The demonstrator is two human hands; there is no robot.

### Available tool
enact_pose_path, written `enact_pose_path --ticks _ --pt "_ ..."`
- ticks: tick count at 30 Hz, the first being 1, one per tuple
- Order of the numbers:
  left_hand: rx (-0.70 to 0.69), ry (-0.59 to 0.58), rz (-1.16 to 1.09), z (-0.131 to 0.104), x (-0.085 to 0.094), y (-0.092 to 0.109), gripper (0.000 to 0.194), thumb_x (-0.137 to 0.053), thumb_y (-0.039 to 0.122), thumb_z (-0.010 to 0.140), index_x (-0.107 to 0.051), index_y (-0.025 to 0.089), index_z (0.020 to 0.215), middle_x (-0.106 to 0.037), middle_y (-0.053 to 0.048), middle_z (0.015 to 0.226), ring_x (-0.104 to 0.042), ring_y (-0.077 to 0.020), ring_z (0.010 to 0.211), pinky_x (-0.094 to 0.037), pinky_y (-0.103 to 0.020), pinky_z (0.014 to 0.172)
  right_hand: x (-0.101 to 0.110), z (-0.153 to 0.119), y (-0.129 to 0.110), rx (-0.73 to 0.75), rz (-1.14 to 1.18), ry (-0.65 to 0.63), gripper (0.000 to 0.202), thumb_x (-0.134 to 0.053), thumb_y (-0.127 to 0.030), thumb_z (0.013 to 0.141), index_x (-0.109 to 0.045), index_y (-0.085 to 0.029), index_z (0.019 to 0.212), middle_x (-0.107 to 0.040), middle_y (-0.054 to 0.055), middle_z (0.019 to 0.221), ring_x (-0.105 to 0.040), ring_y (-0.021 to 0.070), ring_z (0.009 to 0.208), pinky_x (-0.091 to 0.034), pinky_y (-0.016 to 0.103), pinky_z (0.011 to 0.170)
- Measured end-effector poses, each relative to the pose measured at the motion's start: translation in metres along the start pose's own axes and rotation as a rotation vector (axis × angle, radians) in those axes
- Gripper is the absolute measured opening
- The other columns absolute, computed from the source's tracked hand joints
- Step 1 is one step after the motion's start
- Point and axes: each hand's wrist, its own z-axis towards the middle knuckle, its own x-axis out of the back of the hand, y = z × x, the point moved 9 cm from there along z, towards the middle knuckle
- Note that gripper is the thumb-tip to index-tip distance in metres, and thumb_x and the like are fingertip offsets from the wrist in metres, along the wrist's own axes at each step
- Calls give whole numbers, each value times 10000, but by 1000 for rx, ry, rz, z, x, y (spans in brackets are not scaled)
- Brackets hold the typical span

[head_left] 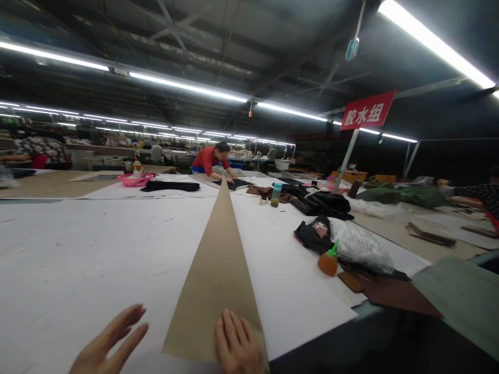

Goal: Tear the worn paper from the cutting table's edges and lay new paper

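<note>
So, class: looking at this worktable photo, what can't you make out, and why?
- Left hand and right hand: wrists cut off by the head view's bottom edge.
- Brown strip: near end partly under the right hand.
- Black bag: partly hidden by the clear plastic bag.
- Far workers: too small.

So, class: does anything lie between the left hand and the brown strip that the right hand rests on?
Nothing visible does. Only bare white sheet separates the left hand from the brown strip; the right hand lies flat on its near end.

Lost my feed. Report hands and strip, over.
Left hand open, flat on white sheet. Right hand flat on tan strip. Orange bottle off to the right.
</note>
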Motion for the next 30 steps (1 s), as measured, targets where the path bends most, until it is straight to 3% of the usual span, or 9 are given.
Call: enact_pose_path --ticks 4,7,14,17,19,20,23,26,30 --pt "140 -349 -383 46 -51 90 686 -650 565 685 -489 149 1205 -601 -125 1198 -564 -257 1110 -479 -340 944 16 22 -10 45 -16 51 389 -277 -75 907 -656 -149 863 -666 75 919 -632 214 792 -503 310 698" --pt "283 -583 -566 72 -88 123 530 -769 445 603 -601 126 991 -691 -116 982 -672 -212 819 -544 -263 723 19 26 -13 59 -40 57 367 -300 -84 907 -654 -151 838 -670 64 908 -636 212 766 -515 305 663" --pt "507 -538 -711 78 -147 77 244 -713 264 659 -632 93 814 -701 -92 657 -651 -216 559 -537 -294 557 8 -3 -6 32 65 39 329 -332 -103 903 -633 -192 803 -678 42 848 -646 202 713 -541 277 613" --pt "644 -504 -788 64 -161 45 215 -647 259 705 -633 90 836 -701 -98 651 -659 -244 572 -550 -343 605 -3 11 11 91 227 -241 325 -313 -260 958 -634 -215 953 -669 34 934 -647 196 746 -561 262 590" --pt "740 -515 -836 55 -166 28 241 -607 270 736 -631 63 856 -702 -132 676 -670 -280 625 -554 -389 661 -24 31 24 119 326 -623 428 -501 -431 899 -520 -173 1240 -526 67 1236 -557 229 1040 -542 313 802" --pt "776 -521 -858 51 -167 22 254 -578 273 758 -628 50 869 -702 -146 685 -673 -290 644 -552 -404 683 -31 47 42 11 270 -718 452 -540 -398 889 -493 -169 1275 -468 67 1293 -498 239 1120 -504 358 880" --pt "831 -536 -911 46 -169 15 293 -519 283 807 -612 30 922 -702 -159 699 -679 -288 680 -550 -404 726 -57 92 77 -232 141 -891 442 -498 -313 932 -429 -130 1328 -336 83 1384 -319 219 1265 -331 415 1041" --pt "814 -546 -945 46 -175 21 324 -518 327 816 -603 51 963 -708 -141 712 -683 -282 707 -550 -390 744 -90 115 83 -279 69 -895 471 -502 -323 941 -382 -140 1358 -272 84 1419 -224 203 1306 -231 419 1083" --pt "757 -537 -940 47 -182 27 308 -532 322 800 -606 77 971 -709 -122 698 -680 -281 661 -556 -387 690 -135 86 86 -285 33 -916 543 -577 -405 896 -378 -216 1364 -255 46 1433 -150 246 1325 -138 475 1090"
